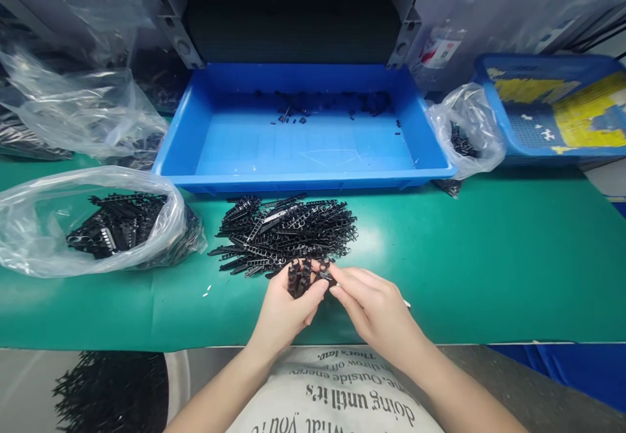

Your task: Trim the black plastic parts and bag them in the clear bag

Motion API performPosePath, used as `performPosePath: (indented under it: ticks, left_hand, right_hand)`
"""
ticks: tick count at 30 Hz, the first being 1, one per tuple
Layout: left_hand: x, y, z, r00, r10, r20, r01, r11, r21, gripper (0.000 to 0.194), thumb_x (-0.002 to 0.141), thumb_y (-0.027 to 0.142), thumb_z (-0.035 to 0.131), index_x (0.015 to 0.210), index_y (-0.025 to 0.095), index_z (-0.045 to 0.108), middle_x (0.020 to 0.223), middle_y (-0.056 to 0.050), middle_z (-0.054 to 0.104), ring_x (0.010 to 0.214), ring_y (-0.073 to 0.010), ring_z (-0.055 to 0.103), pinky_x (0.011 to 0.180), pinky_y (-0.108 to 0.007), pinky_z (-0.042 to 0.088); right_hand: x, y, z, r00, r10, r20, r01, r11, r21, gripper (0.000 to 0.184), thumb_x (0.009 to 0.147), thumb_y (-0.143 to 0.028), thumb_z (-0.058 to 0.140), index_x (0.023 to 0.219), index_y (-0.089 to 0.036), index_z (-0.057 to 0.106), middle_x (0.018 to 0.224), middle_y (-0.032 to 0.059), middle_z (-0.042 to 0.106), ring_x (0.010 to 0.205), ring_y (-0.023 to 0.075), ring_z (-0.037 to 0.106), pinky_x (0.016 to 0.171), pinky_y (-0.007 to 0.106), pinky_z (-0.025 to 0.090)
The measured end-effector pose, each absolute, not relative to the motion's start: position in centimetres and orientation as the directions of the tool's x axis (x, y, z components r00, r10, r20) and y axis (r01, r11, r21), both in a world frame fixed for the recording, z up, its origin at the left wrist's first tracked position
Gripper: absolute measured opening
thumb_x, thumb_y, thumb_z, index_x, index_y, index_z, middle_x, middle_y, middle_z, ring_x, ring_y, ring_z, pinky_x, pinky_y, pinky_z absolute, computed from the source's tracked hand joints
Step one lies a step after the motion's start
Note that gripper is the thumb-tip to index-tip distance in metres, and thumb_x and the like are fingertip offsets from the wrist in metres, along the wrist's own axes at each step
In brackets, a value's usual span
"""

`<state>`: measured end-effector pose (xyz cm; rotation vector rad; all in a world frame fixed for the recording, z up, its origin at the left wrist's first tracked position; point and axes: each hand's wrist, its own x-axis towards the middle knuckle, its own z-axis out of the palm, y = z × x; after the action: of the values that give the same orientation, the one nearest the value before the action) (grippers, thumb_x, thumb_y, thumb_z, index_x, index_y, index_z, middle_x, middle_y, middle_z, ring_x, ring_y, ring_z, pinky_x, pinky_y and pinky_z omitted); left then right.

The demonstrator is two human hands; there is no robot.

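My left hand [292,299] is closed around several black plastic strips [299,278] with rows of small rings or clips along them. Thumb and fingers of my right hand [368,296] pinch at the right end of these strips, close to the left fingertips. Whether the right fingers grip one strip or a smaller part cannot be made out. Just beyond both hands, a heap of similar black strips [293,231] lies on the green table [489,257].
A blue tray [303,182] with small black bits stands behind the heap, below a dark conveyor belt [293,15]. Left is an open plastic bag [188,237] of black parts; right are a smaller bag [482,117] and a blue basket [533,149]. A bin of black strips [112,390] stands lower left.
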<state>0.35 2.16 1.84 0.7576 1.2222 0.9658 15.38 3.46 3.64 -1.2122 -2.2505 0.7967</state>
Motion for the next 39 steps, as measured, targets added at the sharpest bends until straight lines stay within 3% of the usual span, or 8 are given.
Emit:
performPosePath:
  ticks: [11, 18, 24, 28, 31, 34, 39]
  left_hand:
    - [0.7, 1.8, 1.3, -0.003, 0.905, -0.425, -0.197, 0.416, 0.888, 0.021, 0.076, 0.032, 0.058, 0.085, 0.014, 0.049, 0.043, 0.009, 0.034, 0.034, -0.003, 0.027, 0.033, -0.013, 0.02]
    - [0.2, 1.7, 1.3, -0.099, 0.9, -0.425, -0.199, 0.4, 0.895, 0.021, 0.081, 0.036, 0.053, 0.082, 0.016, 0.044, 0.045, 0.007, 0.042, 0.035, -0.0044, 0.031, 0.036, -0.014, 0.026]
    - [-0.9, 1.6, 1.8, -0.128, 0.91, -0.395, -0.209, 0.365, 0.907, 0.028, 0.078, 0.035, 0.056, 0.094, 0.014, 0.049, 0.045, 0.007, 0.042, 0.039, -0.0064, 0.035, 0.041, -0.016, 0.031]
    - [-0.9, 1.3, 1.8, -0.11, 0.905, -0.411, -0.197, 0.386, 0.901, 0.023, 0.076, 0.035, 0.058, 0.075, 0.014, 0.049, 0.044, 0.006, 0.04, 0.04, -0.0068, 0.034, 0.041, -0.017, 0.029]
    - [-0.8, 1.3, 1.7, -0.112, 0.927, -0.358, -0.181, 0.335, 0.925, 0.024, 0.08, 0.036, 0.054, 0.07, 0.015, 0.047, 0.046, 0.005, 0.042, 0.043, -0.0076, 0.036, 0.045, -0.019, 0.032]
    - [-1.0, 1.6, 1.7, -0.153, 0.937, -0.314, -0.181, 0.286, 0.941, 0.023, 0.08, 0.036, 0.054, 0.071, 0.015, 0.048, 0.053, 0.003, 0.046, 0.047, -0.0092, 0.04, 0.046, -0.02, 0.034]
    - [-1.5, 3.0, 2.1, -0.209, 0.965, -0.158, -0.099, 0.14, 0.985, 0.019, 0.075, 0.028, 0.061, 0.066, 0.016, 0.049, 0.07, 0.0, 0.054, 0.061, -0.0106, 0.049, 0.059, -0.021, 0.041]
  right_hand:
    - [14.5, 2.9, 2.8, -0.45, 0.88, 0.151, 0.613, 0.428, -0.665, 0.034, 0.093, -0.023, 0.031, 0.111, -0.009, 0.055, 0.085, 0.0104, 0.062, 0.07, 0.0205, 0.057, 0.056, 0.031, 0.049]
    - [14.7, 4.5, 2.0, -0.39, 0.905, 0.169, 0.631, 0.396, -0.667, 0.031, 0.091, -0.028, 0.039, 0.115, -0.014, 0.052, 0.09, 0.0081, 0.063, 0.076, 0.0199, 0.06, 0.064, 0.03, 0.049]
    - [14.3, 9.2, 1.8, -0.313, 0.933, 0.177, 0.717, 0.354, -0.6, 0.021, 0.08, -0.017, 0.058, 0.101, -0.018, 0.058, 0.09, 0.0051, 0.06, 0.076, 0.0195, 0.059, 0.065, 0.029, 0.047]
    - [14.2, 10.7, 1.9, -0.384, 0.904, 0.19, 0.697, 0.418, -0.583, 0.009, 0.08, -0.016, 0.059, 0.089, -0.019, 0.06, 0.083, 0.0036, 0.058, 0.074, 0.0181, 0.057, 0.064, 0.027, 0.045]
    - [15.2, 10.8, 2.4, -0.368, 0.89, 0.27, 0.643, 0.454, -0.617, 0.001, 0.082, -0.017, 0.057, 0.082, -0.017, 0.058, 0.08, 0.004, 0.058, 0.072, 0.0168, 0.056, 0.064, 0.025, 0.043]
    - [16.7, 10.5, 3.5, -0.319, 0.893, 0.317, 0.603, 0.449, -0.659, 0.007, 0.083, -0.016, 0.053, 0.077, -0.017, 0.055, 0.076, 0.0031, 0.057, 0.07, 0.0152, 0.053, 0.064, 0.023, 0.041]
    - [18.3, 9.1, 5.7, -0.355, 0.922, 0.158, 0.561, 0.345, -0.753, 0.012, 0.085, -0.019, 0.049, 0.075, -0.019, 0.054, 0.074, 0.0003, 0.057, 0.067, 0.0137, 0.052, 0.062, 0.023, 0.039]
